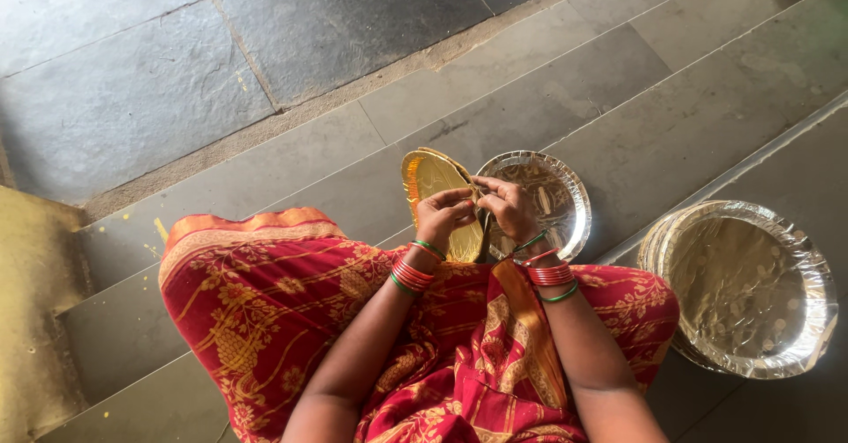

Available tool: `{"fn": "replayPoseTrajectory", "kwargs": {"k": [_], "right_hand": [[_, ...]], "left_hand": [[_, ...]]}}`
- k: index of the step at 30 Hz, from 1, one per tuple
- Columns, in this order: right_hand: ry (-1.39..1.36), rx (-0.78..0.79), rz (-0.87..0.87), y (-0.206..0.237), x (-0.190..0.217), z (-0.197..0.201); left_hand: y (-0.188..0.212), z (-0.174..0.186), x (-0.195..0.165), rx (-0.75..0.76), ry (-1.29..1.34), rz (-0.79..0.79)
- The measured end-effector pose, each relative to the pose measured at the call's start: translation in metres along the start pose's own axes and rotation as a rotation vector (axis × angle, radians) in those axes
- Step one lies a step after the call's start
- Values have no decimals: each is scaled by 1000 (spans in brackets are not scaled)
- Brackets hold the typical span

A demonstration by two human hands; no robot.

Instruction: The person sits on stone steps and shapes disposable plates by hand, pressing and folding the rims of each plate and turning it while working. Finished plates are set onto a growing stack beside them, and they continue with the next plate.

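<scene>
— Two hands at work?
— Yes. Left hand (444, 216) and right hand (506, 206) both pinch the rim of a gold paper plate (430, 181), held upright above the lap.
— How far along?
— One silver plate (555, 197) lies just beyond the hands; a stack of silver plates (751, 288) sits well apart at the right. I cannot tell which are finished.
— Room to move?
— Open stone floor (291, 28) ahead; a step edge (265, 129) runs between.

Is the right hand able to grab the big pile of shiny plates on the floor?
Probably yes. The right hand is pinching the gold plates now, but the silver stack sits by the right knee with bare floor between.
</scene>
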State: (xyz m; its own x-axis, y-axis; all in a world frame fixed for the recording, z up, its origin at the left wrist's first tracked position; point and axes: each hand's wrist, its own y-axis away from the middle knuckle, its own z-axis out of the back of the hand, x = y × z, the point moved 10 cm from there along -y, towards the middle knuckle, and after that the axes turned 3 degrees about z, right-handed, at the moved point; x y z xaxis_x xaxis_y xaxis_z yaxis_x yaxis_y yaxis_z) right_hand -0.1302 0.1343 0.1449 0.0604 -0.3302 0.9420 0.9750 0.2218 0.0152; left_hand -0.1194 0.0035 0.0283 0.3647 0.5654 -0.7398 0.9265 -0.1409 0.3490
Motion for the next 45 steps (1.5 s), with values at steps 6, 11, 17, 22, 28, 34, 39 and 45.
{"fn": "replayPoseTrajectory", "kwargs": {"k": [6,11,17,22,28,34,39,45], "right_hand": [[-99,31,61,1,-5,0],[-164,46,-49,6,-12,4],[-138,1,-99,11,2,10],[-216,23,-132,12,-5,8],[-403,93,-189,13,-23,5],[-444,134,-160,12,-17,-1],[-458,139,-200,14,-17,-6],[-305,119,-137,14,-9,-5]], "left_hand": [[2,-3,3,55,-31,-152],[7,-8,-1,40,-122,-190],[28,-25,-18,19,-295,-229],[33,-34,-20,24,-484,-268],[36,-40,-28,94,-421,-350],[50,-48,-49,95,-484,-389],[55,-54,-61,163,-488,-560],[24,-26,-6,151,-101,-23]]}}
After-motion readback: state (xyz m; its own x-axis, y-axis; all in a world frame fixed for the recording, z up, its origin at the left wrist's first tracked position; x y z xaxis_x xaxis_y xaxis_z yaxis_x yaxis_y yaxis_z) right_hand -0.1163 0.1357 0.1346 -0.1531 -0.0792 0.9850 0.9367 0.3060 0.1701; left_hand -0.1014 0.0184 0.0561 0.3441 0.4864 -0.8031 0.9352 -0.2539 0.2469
